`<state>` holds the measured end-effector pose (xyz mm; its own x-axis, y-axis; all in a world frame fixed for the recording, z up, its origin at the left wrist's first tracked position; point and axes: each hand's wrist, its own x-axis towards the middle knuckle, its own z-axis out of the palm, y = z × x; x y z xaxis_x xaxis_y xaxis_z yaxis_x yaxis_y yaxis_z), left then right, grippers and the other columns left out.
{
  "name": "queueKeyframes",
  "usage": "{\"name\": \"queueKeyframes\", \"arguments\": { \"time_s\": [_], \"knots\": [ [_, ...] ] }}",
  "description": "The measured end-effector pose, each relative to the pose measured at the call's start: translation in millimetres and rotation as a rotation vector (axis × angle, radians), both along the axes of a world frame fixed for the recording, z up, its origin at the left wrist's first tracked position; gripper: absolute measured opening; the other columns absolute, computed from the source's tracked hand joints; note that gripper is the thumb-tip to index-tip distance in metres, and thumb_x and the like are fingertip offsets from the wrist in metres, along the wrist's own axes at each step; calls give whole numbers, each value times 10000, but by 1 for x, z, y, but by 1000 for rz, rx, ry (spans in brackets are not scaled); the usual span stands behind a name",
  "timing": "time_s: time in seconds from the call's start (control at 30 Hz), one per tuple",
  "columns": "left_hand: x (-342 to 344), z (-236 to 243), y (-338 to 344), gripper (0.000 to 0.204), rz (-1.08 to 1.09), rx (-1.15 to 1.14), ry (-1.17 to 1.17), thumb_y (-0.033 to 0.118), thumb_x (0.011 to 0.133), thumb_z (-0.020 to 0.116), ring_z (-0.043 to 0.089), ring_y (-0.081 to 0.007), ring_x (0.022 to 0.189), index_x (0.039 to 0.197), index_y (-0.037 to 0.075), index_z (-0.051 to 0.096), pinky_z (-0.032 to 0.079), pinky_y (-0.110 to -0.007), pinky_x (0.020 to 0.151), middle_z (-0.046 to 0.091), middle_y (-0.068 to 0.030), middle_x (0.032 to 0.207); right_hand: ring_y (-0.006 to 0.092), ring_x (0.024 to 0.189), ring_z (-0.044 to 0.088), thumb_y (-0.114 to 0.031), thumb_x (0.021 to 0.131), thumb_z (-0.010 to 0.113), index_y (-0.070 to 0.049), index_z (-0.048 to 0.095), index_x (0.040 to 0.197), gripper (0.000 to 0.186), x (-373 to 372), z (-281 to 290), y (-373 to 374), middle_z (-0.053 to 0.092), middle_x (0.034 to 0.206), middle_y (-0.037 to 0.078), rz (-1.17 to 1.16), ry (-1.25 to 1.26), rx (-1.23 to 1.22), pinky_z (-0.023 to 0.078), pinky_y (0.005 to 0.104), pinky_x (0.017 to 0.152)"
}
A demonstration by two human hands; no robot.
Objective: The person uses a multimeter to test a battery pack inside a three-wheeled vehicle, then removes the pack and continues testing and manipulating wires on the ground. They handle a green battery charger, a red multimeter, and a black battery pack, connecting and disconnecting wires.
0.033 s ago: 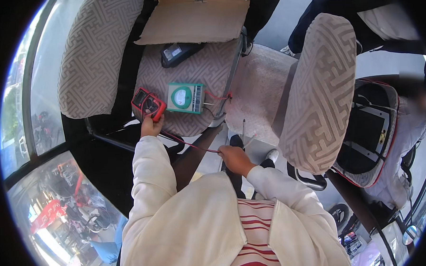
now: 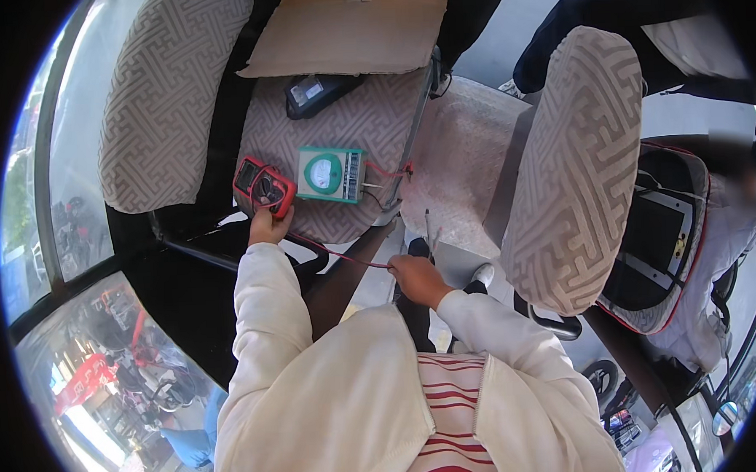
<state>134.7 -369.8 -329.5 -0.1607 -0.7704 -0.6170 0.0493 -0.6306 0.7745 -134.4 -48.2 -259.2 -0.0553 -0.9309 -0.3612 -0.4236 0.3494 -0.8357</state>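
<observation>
At the bottom edge of the red multimeter point(image 2: 262, 184) is my left hand point(image 2: 268, 226), fingers closed on it. My right hand point(image 2: 418, 278), lower right, grips a thin red-and-black test lead point(image 2: 345, 256) stretched across from the meter. Right of the meter, on a patterned seat point(image 2: 372, 110), lies a green-and-beige device with a round dial point(image 2: 325, 172); short wires run from its right side to red clips point(image 2: 407, 169). A black box-shaped item point(image 2: 313, 95) rests farther back on that seat. Slender probe-like tips point(image 2: 431, 234) stick up above my right hand.
Cardboard point(image 2: 343, 26) covers the back. Padded seatbacks stand left point(image 2: 161, 94) and right point(image 2: 573, 168), beside a pale step point(image 2: 445, 140). A person in dark trousers point(image 2: 571, 17) is at upper right, near a black-and-grey padded item point(image 2: 648, 233). Windows point(image 2: 73, 199) line the left.
</observation>
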Motion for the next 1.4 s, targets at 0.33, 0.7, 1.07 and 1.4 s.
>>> {"name": "queueKeyframes", "arguments": {
  "time_s": [0.33, 0.7, 1.07, 1.4],
  "knots": [
    [-147, 29, 87, 396, 476, 664, 82, 349, 969, 632, 599, -235, 1129, 1248, 76, 567, 447, -477, 981, 631, -55, 1206, 515, 1169, 502, -31, 849, 646, -79, 419, 1405, 601, -56, -52, -122, 433, 1348, 304, -470, 110, 74, 456, 487, 990],
    [-148, 50, 78, 461, 21, 472, 296, 372, 928, 686, 641, -287, 1120, 1306, 137, 569, 476, -506, 994, 653, -74, 1258, 405, 1010, 567, -175, 789, 718, -15, 652, 813, 175, -53, -34, -61, 600, 1027, 217, -407, 262, -46, 473, 471, 878],
    [-163, 238, 128, 638, -697, 241, 1033, 374, 921, 672, 552, -260, 1059, 1376, 21, 399, 527, -339, 796, 528, -164, 1213, 350, 960, 592, -206, 880, 652, -60, 628, 932, 157, -12, 30, 207, 624, 947, 110, -345, 190, -116, 470, 445, 877],
    [-270, 401, 260, 569, -908, -203, 1044, 184, 882, 736, 489, -194, 957, 1288, -62, 423, 488, -173, 556, 591, -167, 1051, 79, 528, 458, -329, 1051, 496, -69, 560, 817, 356, -23, 143, 427, 500, 618, -32, -1408, -454, -122, 387, 241, 493]
  ]
}}
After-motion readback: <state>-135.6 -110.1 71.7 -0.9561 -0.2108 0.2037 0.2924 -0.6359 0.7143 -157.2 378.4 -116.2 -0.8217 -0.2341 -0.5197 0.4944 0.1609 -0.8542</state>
